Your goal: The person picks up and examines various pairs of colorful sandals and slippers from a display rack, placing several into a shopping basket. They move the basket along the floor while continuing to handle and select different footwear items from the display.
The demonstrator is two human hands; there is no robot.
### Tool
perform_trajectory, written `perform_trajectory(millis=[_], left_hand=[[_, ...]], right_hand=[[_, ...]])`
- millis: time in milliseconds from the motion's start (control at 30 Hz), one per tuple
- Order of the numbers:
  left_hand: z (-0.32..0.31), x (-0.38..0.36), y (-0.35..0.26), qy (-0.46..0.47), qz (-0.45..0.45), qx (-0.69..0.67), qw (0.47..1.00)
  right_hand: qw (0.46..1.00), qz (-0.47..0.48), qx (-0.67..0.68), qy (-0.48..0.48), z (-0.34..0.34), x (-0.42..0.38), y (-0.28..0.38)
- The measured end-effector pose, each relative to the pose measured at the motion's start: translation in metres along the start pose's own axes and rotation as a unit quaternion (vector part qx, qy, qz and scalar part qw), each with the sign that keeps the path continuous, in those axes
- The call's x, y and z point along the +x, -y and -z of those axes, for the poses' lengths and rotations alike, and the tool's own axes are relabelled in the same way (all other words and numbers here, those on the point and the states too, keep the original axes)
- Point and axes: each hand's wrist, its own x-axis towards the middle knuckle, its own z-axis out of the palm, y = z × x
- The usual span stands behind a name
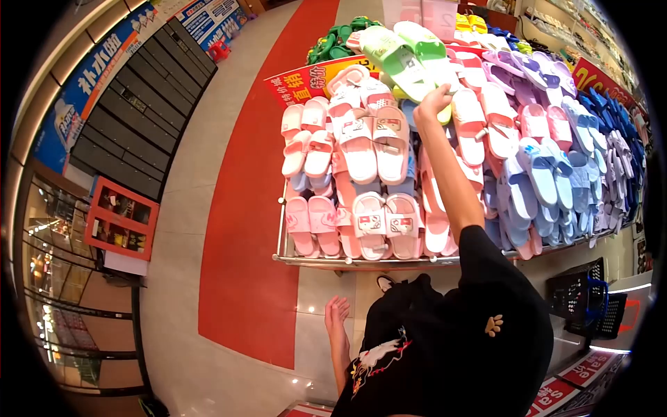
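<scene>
My right hand reaches over the display with its fingers closed on the heel end of a pair of light green slippers. The slippers lie slanted, toes away from me, above the other pairs. Low at my side hangs my left hand, holding nothing, its fingers loosely bent and apart. Around the reaching arm are pink slippers with printed straps, red-and-white slippers, and light blue slippers.
A metal rail edges the slipper stand in front of me. Red-and-yellow signs stand among the rows. Black shopping baskets are at the lower right. A red floor strip and grey lockers lie to the left.
</scene>
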Motion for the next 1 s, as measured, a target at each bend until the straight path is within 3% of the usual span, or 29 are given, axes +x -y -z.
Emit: perform_trajectory(millis=[167, 233, 300, 333, 400, 433, 500, 567, 633, 700, 733, 767, 800, 833, 867, 933, 967, 1000], left_hand=[[-0.006, 0.046, -0.017, -0.003, 0.008, -0.003, 1.0], [-0.014, 0.053, -0.02, 0.036, 0.021, 0.03, 0.999], [-0.009, 0.061, -0.005, 0.051, 0.033, 0.054, 0.997], [-0.003, 0.067, 0.007, 0.087, 0.032, 0.112, 0.989], [0.009, 0.071, 0.017, 0.16, 0.003, 0.237, 0.958], [0.015, 0.075, 0.013, 0.165, 0.008, 0.238, 0.957], [0.031, 0.086, 0.003, 0.252, -0.004, 0.386, 0.888], [0.067, 0.116, 0.043, 0.233, -0.007, 0.398, 0.887], [0.112, 0.144, 0.108, 0.079, -0.009, 0.165, 0.983], [0.156, 0.147, 0.158, -0.001, 0.105, 0.043, 0.994], [0.19, 0.146, 0.182, 0.01, 0.149, 0.203, 0.968], [0.26, 0.165, 0.257, 0.149, 0.051, 0.397, 0.904], [0.278, 0.153, 0.265, 0.222, -0.142, 0.631, 0.73], [0.306, 0.142, 0.281, 0.196, 0.138, 0.478, 0.845], [0.318, 0.136, 0.287, 0.175, 0.24, 0.435, 0.85], [0.328, 0.135, 0.279, 0.163, 0.318, 0.401, 0.844], [0.332, 0.138, 0.274, 0.161, 0.34, 0.39, 0.841], [0.335, 0.143, 0.271, 0.162, 0.358, 0.379, 0.838]], right_hand=[[0.991, -0.088, -0.04, -0.087, -0.052, 0.02, -0.052], [0.985, -0.122, -0.05, -0.112, -0.055, 0.033, -0.08], [0.968, -0.243, 0.052, 0.032, -0.047, 0.05, -0.112], [0.955, -0.282, 0.075, 0.052, -0.044, 0.053, -0.113], [0.954, -0.281, 0.057, 0.091, -0.036, 0.059, -0.112], [0.949, -0.283, 0.042, 0.131, -0.031, 0.061, -0.108], [0.937, -0.297, 0.016, 0.186, -0.022, 0.064, -0.103], [0.926, -0.314, 0.016, 0.209, -0.009, 0.064, -0.095], [0.925, -0.304, -0.017, 0.229, 0.007, 0.06, -0.084], [0.933, -0.261, -0.03, 0.245, 0.032, 0.044, -0.061], [0.944, -0.21, -0.056, 0.249, 0.044, 0.024, -0.038], [0.964, -0.113, -0.081, 0.228, 0.06, 0.002, -0.019], [0.965, 0.026, -0.177, 0.19, 0.085, -0.006, -0.017], [0.95, 0.156, -0.182, 0.199, 0.107, -0.047, 0.007], [0.921, 0.214, -0.259, 0.197, 0.131, -0.084, 0.026], [0.84, 0.244, -0.422, 0.239, 0.206, -0.14, 0.035], [0.764, 0.231, -0.552, 0.242, 0.247, -0.171, 0.037], [0.767, 0.317, -0.506, 0.238, 0.29, -0.191, 0.024]])
